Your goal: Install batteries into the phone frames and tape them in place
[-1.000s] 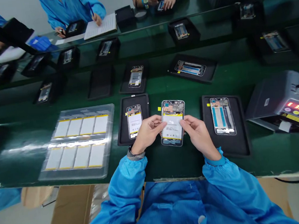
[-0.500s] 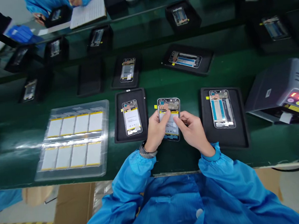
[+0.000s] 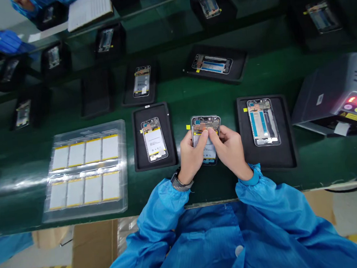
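An opened phone is held between my two hands above the bench, its circuit board and battery facing up. My left hand grips its left edge, the thumb on the top part of the battery. From the other side my right hand holds the right edge, its thumb pressed beside the left one. The thumbs cover part of the battery and board. A yellow tab sticks out at the phone's upper left. Left of my hands, another opened phone with a white battery lies in a black tray.
At the left lies a clear plastic tray of white batteries. On the right, a black tray holds a phone frame; beyond stands a grey machine with a lit display. More trays cover the conveyor behind, with a person across it.
My right thumb has moved up and left across the battery to meet my left thumb near the board. The whole view has shifted slightly.
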Demonstrator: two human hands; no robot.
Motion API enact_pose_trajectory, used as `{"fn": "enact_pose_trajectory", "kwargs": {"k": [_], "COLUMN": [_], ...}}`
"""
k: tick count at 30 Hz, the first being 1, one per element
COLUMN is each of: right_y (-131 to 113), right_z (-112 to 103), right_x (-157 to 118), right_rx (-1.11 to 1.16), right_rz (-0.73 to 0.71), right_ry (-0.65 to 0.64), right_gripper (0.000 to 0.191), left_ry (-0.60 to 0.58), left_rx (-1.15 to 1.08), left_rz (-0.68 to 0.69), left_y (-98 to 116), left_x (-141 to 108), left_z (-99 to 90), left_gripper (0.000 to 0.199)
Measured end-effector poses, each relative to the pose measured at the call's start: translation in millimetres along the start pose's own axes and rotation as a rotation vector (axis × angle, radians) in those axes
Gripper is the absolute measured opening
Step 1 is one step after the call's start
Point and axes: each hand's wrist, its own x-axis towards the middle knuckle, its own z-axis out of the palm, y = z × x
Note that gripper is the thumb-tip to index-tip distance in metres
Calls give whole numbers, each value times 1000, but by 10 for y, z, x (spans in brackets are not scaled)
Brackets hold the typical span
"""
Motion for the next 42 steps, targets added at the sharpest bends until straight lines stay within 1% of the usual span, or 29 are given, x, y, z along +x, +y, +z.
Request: {"fn": "enact_pose_trajectory", "kwargs": {"k": [6,14,20,24,29,32,36,38,42], "right_y": [-35,-25,-10,-25,-32,-29,-14,-6,-11], "right_z": [-28,-30,-18,-19,-17,-21,-31,-24,12], "right_x": [0,-8,-20,-27,-38,-38,-36,-40,-61], "right_rx": [7,-51,-79,-110,-76,-34,8,5,-28], "right_rz": [-36,-94,-100,-106,-69,-71,-98,-112,-125], "right_ry": [-50,-59,-13,-16,-54,-56,-75,-60,20], "right_gripper": [40,30,29,28,31,33,26,22,18], "left_ry": [4,14,44,56,84,89,91,100,120], "left_rx": [18,24,72,58,72,88,92,95,113], "left_rz": [24,24,49,37,22,25,25,27,39], "left_y": [-33,-16,12,37,28,7,-2,0,3], "left_x": [8,-1,-32,-45,-26,-15,-7,-6,-11], "left_z": [-12,-10,9,21,11,1,0,5,22], "left_gripper": [33,35,35,32,27,26,26,26,25]}}
